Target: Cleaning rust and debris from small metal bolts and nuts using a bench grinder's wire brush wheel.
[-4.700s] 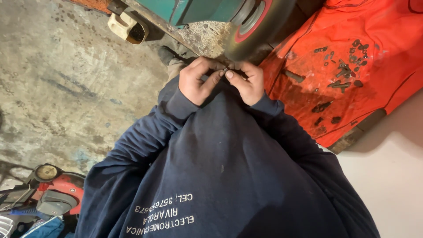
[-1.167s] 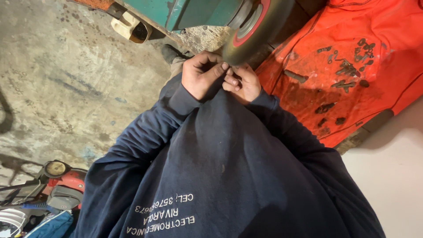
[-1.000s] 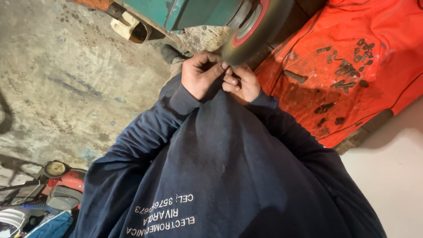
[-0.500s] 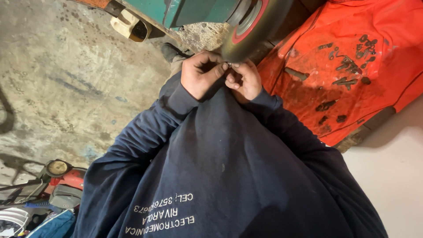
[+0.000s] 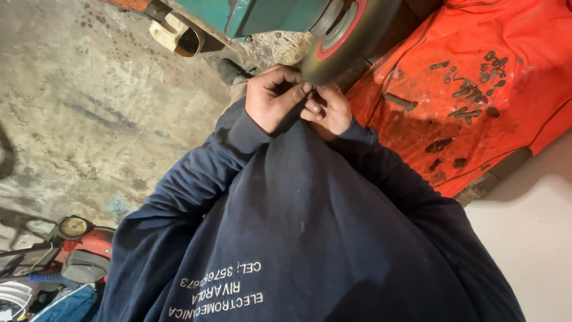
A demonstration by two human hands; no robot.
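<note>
The person is standing over a concrete floor (image 5: 77, 113) and looking down along a dark blue sweatshirt (image 5: 298, 226). Both hands are meeting at chest height, directly under the lower rim of a dark wheel (image 5: 351, 36) with a red centre.

The left hand (image 5: 271, 101) is curling inward, thumb and forefinger pinching toward the right hand (image 5: 328, 110), whose fingers are bending back to meet it. The fingertips (image 5: 305, 89) of the two hands are touching or nearly touching. A small part is evidently being gripped at that junction, but it is too small and too covered by the fingers to identify; its shape and long axis cannot be told. Both hands are clenching around that point, neither standing released.

The governing relation: the pinch point is lying just beside the wheel's rim, on its lower side, with the left hand reaching slightly closer to the wheel than the right. Whether the fingers are touching the wheel cannot be told.

An orange cloth (image 5: 476, 89) is lying to the right, carrying scattered dark metal pieces (image 5: 471, 95) near its upper edge, well apart from the hands. A teal machine body (image 5: 268, 15) is cut off by the top edge. A red machine (image 5: 77, 250) is showing at the lower left corner, partly cropped.
</note>
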